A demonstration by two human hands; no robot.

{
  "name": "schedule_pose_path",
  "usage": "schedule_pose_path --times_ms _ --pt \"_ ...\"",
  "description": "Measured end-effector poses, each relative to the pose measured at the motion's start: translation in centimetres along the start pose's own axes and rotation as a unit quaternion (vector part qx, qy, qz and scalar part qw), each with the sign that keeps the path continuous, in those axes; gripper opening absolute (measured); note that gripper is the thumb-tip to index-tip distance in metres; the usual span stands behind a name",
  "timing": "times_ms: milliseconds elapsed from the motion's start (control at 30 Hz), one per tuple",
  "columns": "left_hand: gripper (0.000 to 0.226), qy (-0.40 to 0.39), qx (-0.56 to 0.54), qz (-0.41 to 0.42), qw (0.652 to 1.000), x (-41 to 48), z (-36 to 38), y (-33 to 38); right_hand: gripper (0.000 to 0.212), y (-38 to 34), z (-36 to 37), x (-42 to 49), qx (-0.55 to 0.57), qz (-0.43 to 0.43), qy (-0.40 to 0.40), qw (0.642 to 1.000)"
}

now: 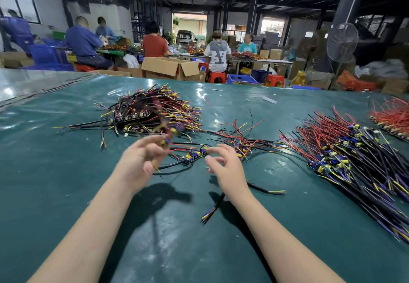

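**Sorting wired boards at a green worktop (66, 183), head view.**

Pinched a wired board (164, 135) in the curled fingertips of the left hand (141, 161), lifted clear of the worktop between the central cluster and the far pile. Smeared in the frame, so read the grip only as probably thumb against forefinger, with a yellow lead poking out below the palm.

Held the right hand (224, 165) empty, fingers loosely curled and spread apart, just above the loose cluster of boards (194, 155) at centre. Judged this a waiting posture, poised over the next piece to be picked.

Arranged the stock in separate zones, judged to be a way of telling batches apart:
- Beyond the left hand, heaped a bristling pile (152, 110) of black, yellow and purple leads.
- To the right, fanned out a long pile (345, 154) with red leads pointing away and boards lined along one edge.
- At the far right edge, set a smaller red-lead batch (391, 116).

Reserved the middle ground for handling, within reach of both hands.

Dropped two cable offcuts near the right forearm, apart from every pile and judged to be discards. Laid one (265, 188), with yellow-tipped cores, just beside the forearm, and the other (210, 210) partly beneath the wrist.

Behind the worktop, seated other workers at similar benches, with an open cardboard box (170, 67) and a standing fan (342, 41) on the floor.
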State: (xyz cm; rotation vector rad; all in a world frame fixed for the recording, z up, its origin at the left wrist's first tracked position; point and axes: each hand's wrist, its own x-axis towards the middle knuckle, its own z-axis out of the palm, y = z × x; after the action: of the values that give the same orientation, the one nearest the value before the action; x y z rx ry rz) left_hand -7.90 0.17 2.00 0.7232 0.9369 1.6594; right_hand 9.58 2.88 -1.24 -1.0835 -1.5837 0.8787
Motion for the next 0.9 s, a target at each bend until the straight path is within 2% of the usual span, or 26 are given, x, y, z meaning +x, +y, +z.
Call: schedule_pose_path --times_ms 67,133,200,300,400,500,667,800,900 --pt "0.044 -0.046 0.153 0.057 0.985 -0.3 0.6 -1.4 0.012 -0.6 -0.3 0.1 0.168 0.071 -0.013 0.983" --pt "0.042 -0.042 0.254 0.113 0.96 -0.5 0.8 -2.3 0.02 -0.9 -0.3 0.0 0.273 0.132 -0.056 0.951" --pt "0.041 -0.026 0.301 0.148 0.942 -0.5 0.9 -2.7 0.026 -0.9 -0.3 -0.1 0.277 0.148 -0.095 0.945" --pt "0.04 -0.017 0.33 0.156 0.931 -0.7 0.9 -2.7 0.033 -0.9 -0.4 -0.1 0.279 0.155 -0.105 0.942" --pt "0.032 -0.013 0.358 0.13 0.925 -0.5 0.6 -3.0 0.024 -1.0 -0.4 -0.3 0.289 0.144 -0.133 0.937" --pt "0.02 -0.043 0.35 0.087 0.932 -0.5 0.5 -3.3 0.008 -1.1 0.0 -0.5 0.25 0.128 -0.134 0.95" --pt "0.028 -0.09 0.296 0.06 0.949 -0.6 0.5 -3.6 0.008 -0.9 0.0 -0.4 0.257 0.14 -0.112 0.95" --pt "0.034 -0.101 0.231 0.033 0.967 -0.8 0.7 -3.4 0.007 -0.6 -0.4 -0.4 0.334 0.134 -0.125 0.925" --pt "0.034 -0.12 0.177 0.002 0.977 -1.0 0.9 -3.2 0.016 -0.8 -0.6 -0.4 0.38 0.153 -0.152 0.9"
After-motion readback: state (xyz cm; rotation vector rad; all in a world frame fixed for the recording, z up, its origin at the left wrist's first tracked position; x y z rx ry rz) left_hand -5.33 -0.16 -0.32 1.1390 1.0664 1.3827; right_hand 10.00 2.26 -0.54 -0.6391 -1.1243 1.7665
